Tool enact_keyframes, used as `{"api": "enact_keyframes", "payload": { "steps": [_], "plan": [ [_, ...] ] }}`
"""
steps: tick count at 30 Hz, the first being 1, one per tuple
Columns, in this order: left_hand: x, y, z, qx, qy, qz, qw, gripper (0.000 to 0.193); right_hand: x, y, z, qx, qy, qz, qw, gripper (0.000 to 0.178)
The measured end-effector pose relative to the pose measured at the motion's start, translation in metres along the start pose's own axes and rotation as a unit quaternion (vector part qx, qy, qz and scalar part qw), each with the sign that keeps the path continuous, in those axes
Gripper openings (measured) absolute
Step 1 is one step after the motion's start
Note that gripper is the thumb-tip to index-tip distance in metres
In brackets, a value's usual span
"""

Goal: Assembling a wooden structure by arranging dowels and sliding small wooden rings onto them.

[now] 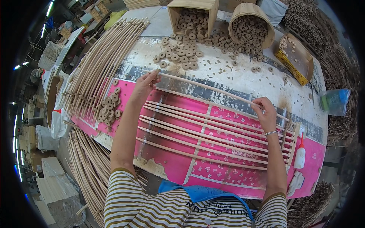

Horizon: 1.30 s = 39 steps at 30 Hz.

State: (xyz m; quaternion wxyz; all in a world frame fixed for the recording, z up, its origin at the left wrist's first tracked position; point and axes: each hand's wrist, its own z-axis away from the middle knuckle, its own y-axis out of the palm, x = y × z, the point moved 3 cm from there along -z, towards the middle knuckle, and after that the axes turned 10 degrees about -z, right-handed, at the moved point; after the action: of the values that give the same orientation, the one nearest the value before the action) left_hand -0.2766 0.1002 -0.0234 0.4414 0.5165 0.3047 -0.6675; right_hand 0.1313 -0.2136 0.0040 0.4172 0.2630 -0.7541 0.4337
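A long thin wooden rod point(205, 88) slants across the table in front of me, held up at two places. Near its left end my left hand point(148, 83) is closed, with a small tan wooden ring at the fingertips, partly hidden. My right hand point(265, 111) pinches the same rod farther right, and a bracelet shows on that wrist. Below it several more rods point(201, 137) lie side by side, their right ends against a wooden slotted rack point(293, 142). Close to my left forearm is a pile of wooden rings point(109, 107).
More rings spill from a square wooden box point(194, 7) and a round wooden tub point(253, 24). A yellow tray point(291, 70) stands far right. A white glue bottle point(300, 155) with a red tip is beside the rack. Bundled rods point(104, 60) cover the table's left.
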Motion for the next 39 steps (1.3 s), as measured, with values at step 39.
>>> {"api": "enact_keyframes", "payload": {
  "steps": [39],
  "plan": [
    [-0.043, 0.026, 0.014, -0.016, 0.351, -0.650, 0.674, 0.056, -0.044, 0.001, 0.003, 0.050, 0.087, -0.034, 0.994, 0.016]
  ]
}}
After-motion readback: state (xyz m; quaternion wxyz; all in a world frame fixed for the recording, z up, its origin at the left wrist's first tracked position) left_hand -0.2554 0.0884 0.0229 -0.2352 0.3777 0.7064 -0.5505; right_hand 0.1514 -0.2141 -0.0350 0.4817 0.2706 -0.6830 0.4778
